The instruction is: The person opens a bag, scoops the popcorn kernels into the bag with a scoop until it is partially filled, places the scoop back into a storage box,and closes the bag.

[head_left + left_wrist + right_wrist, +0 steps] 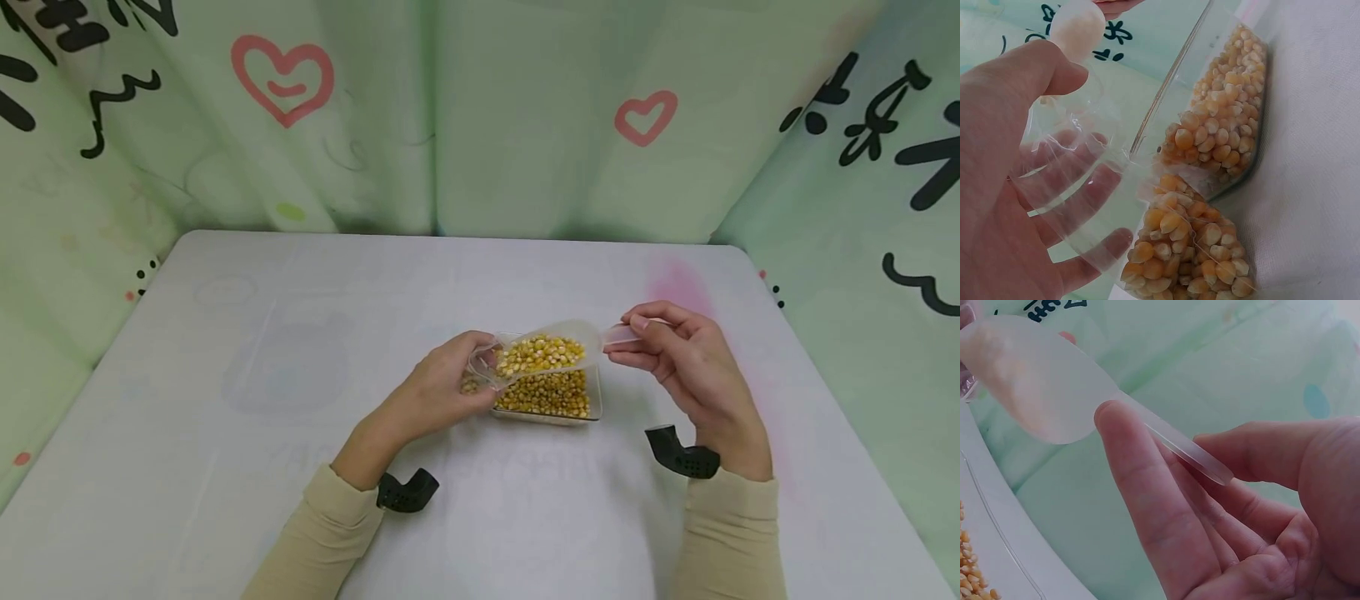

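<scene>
A translucent plastic scoop (594, 343), loaded with yellow corn kernels (543, 354), is tilted with its tip at the mouth of a clear plastic bag (1166, 240). My right hand (697, 358) pinches the scoop's handle (1194, 453) between thumb and fingers. My left hand (435, 387) holds the bag, its thumb and fingers spread around the opened mouth. Kernels fill the bag's lower part in the left wrist view. Beneath the scoop stands a clear rectangular container (597, 404) of corn kernels, partly hidden by the scoop and the left hand.
The white tabletop (300, 467) extends around the container. A green curtain (517, 125) with hearts and black lettering hangs behind and at both sides. A black wrist-worn device (408, 492) sits at the left wrist, another black device (681, 452) at the right.
</scene>
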### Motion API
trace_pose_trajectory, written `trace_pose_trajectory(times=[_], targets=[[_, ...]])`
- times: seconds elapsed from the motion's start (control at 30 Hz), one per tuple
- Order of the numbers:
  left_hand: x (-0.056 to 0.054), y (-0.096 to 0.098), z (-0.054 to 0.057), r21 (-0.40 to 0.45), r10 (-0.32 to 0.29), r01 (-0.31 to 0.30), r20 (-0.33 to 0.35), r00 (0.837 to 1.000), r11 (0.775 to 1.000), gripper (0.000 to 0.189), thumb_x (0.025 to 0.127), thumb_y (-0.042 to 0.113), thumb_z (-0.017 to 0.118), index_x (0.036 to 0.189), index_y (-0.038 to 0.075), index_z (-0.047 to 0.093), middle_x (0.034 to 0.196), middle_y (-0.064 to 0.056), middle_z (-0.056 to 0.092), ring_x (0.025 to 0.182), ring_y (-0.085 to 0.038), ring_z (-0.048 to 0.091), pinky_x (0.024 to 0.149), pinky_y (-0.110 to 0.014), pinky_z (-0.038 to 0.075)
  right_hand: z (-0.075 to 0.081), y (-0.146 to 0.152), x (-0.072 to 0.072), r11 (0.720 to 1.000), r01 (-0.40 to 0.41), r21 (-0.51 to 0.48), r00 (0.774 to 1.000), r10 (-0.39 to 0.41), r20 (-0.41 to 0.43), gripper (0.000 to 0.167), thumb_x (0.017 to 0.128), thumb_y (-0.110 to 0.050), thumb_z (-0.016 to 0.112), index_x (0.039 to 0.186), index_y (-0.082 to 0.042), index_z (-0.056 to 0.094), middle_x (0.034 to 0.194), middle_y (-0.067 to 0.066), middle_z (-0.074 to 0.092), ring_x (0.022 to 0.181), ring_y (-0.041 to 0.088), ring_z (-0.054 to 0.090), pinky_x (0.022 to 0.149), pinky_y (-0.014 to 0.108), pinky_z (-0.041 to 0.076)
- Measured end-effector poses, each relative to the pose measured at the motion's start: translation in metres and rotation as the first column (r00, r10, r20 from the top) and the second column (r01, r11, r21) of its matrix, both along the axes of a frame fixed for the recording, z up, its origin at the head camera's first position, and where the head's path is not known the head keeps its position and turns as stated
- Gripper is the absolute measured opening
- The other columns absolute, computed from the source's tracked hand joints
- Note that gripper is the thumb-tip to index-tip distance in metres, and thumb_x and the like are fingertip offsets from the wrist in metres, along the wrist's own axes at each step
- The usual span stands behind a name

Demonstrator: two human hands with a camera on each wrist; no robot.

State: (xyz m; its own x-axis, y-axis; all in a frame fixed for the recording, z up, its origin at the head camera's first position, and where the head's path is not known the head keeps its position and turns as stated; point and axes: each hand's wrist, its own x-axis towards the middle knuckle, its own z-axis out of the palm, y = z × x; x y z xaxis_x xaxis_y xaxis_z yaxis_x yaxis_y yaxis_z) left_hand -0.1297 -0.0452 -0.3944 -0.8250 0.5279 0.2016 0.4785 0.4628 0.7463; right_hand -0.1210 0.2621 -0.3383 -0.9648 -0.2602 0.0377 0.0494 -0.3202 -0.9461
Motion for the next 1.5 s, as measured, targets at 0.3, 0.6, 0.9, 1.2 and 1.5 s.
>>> trace_pose_trajectory(times=[0.3,0.6,0.9,1.2,1.5], targets=[[0.002,0.001,0.0,-0.012,0.016,-0.016,0.025,1.0,1.0,0.05,0.087,0.022,0.072,0.131,0.01,0.051,0.113,0.0,0.064,0.103,-0.015,0.062,0.085,-0.034,0.052,0.0,-0.001,0.003,0.998,0.014,0.057,1.0,-0.014,-0.015,0.014,0.1,0.001,0.051,0.104,0.003,0.065,0.095,0.013,0.076,0.085,0.025,0.076,0.081,0.037,0.057],[0.0,0.002,0.001,-0.012,0.004,-0.004,-0.003,1.0,1.0,0.048,0.088,0.023,0.071,0.13,0.009,0.052,0.111,0.001,0.063,0.101,-0.014,0.062,0.085,-0.033,0.052,0.004,-0.003,0.004,0.997,0.03,0.071,1.0,-0.03,0.0,0.013,0.099,-0.001,0.054,0.103,0.003,0.065,0.095,0.012,0.076,0.084,0.025,0.076,0.081,0.037,0.058],[0.001,0.0,0.002,-0.004,-0.006,0.006,-0.006,1.0,1.0,0.048,0.087,0.021,0.072,0.129,0.007,0.053,0.11,-0.001,0.064,0.1,-0.014,0.062,0.086,-0.033,0.052,0.004,-0.007,0.004,0.995,0.043,0.09,0.999,-0.04,-0.03,0.012,0.099,0.0,0.054,0.102,0.003,0.066,0.094,0.013,0.076,0.083,0.026,0.076,0.081,0.038,0.057],[0.0,-0.002,0.002,-0.006,-0.014,0.014,-0.045,0.999,1.0,0.05,0.086,0.021,0.072,0.13,0.007,0.053,0.11,-0.002,0.066,0.099,-0.015,0.063,0.084,-0.034,0.052,0.011,-0.014,0.007,0.976,0.097,0.195,0.995,-0.089,-0.049,0.015,0.097,-0.006,0.06,0.105,0.007,0.064,0.094,0.013,0.075,0.082,0.027,0.076,0.081,0.039,0.058],[0.0,-0.002,0.004,-0.007,-0.015,0.015,-0.036,0.999,1.0,0.048,0.087,0.02,0.072,0.129,0.008,0.053,0.109,0.0,0.064,0.098,-0.014,0.062,0.085,-0.033,0.052,0.014,-0.017,0.008,0.958,0.126,0.257,0.991,-0.112,-0.067,0.021,0.096,-0.01,0.063,0.106,0.009,0.062,0.094,0.013,0.075,0.083,0.03,0.075,0.081,0.039,0.058]])
